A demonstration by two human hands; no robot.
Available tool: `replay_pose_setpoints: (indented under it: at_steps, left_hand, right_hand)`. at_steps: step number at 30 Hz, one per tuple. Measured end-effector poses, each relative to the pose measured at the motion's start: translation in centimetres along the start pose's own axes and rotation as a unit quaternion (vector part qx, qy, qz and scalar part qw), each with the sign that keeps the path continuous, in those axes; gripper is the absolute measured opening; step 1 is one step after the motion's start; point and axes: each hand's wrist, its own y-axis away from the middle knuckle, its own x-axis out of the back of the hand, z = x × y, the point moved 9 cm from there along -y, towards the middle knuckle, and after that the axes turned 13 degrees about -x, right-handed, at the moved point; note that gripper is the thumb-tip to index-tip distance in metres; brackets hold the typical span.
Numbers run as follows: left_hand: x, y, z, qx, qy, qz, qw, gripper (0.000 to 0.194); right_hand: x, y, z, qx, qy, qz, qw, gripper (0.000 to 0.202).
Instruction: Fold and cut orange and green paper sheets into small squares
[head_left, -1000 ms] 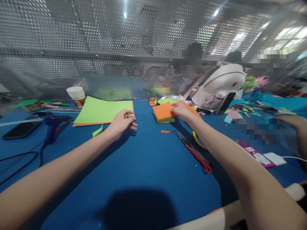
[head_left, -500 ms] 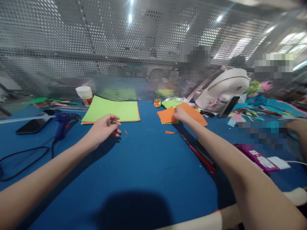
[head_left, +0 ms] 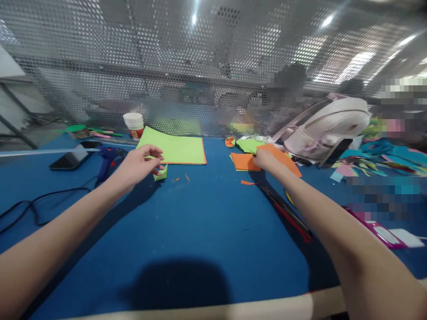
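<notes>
My left hand (head_left: 138, 166) hovers over the table by the near edge of a light green sheet (head_left: 182, 150) that lies on orange paper. Its fingers are loosely curled and apart. A small folded green paper piece (head_left: 160, 174) sits just under the fingertips; whether they touch it is unclear. At the right, my right hand (head_left: 265, 158) is closed at the edge of a small orange paper piece (head_left: 244, 162), which has green paper beneath it. The fingertips are partly hidden. Behind that hand lies a larger orange sheet (head_left: 285, 161).
Scissors (head_left: 287, 213) with red handles lie under my right forearm. At the left are a blue glue gun (head_left: 106, 160), a phone (head_left: 74, 156) and stacked paper cups (head_left: 134, 124). A pale backpack (head_left: 333, 124) stands at the back right, near coloured paper scraps (head_left: 380, 153).
The view has swung a little left. My left hand has shifted left over the table, and the small green piece now shows beside its fingers. My right hand stays at the orange paper.
</notes>
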Motion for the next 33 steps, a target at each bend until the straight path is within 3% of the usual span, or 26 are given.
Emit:
replay_pose_setpoints:
  at_steps: [3,5,10,14,18,23,27,33]
  left_hand:
    - [0.8,-0.9,-0.1,-0.036,-0.129,-0.035,0.990,0.029]
    - [0.7,-1.3,-0.6,-0.059,-0.216,-0.068,0.972,0.029]
    - [-2.3,-0.1,-2.8,-0.112,-0.331,-0.176,0.920,0.037]
    - [-4.3,1.9,-4.4,-0.138,-0.380,-0.234,0.884,0.046]
    - [-3.7,2.2,-5.2,-0.138,-0.434,-0.237,0.858,0.051]
    - [-0.2,0.6,-5.9,-0.103,-0.498,-0.204,0.836,0.050]
    - [1.9,-0.2,-6.7,-0.085,-0.534,-0.215,0.813,0.045]
    - [2.5,-0.6,-6.8,-0.089,-0.544,-0.253,0.795,0.046]
  right_hand:
    - [1.5,1.8,-2.3,0.051,0.012,0.026,0.998,0.036]
    - [2.1,3.6,-5.6,0.113,0.011,0.037,0.993,0.034]
    - [1.2,9.0,-16.6,0.297,0.003,0.037,0.954,0.035]
    - [-0.4,10.8,-21.8,0.360,0.016,0.033,0.932,0.035]
    - [-1.6,10.8,-22.8,0.378,0.045,0.023,0.924,0.035]
    - [-1.9,10.8,-22.3,0.369,0.054,0.032,0.927,0.037]
    - [-1.5,10.3,-21.9,0.334,0.038,0.045,0.941,0.036]
    - [-0.8,9.2,-21.1,0.280,0.008,0.050,0.959,0.035]
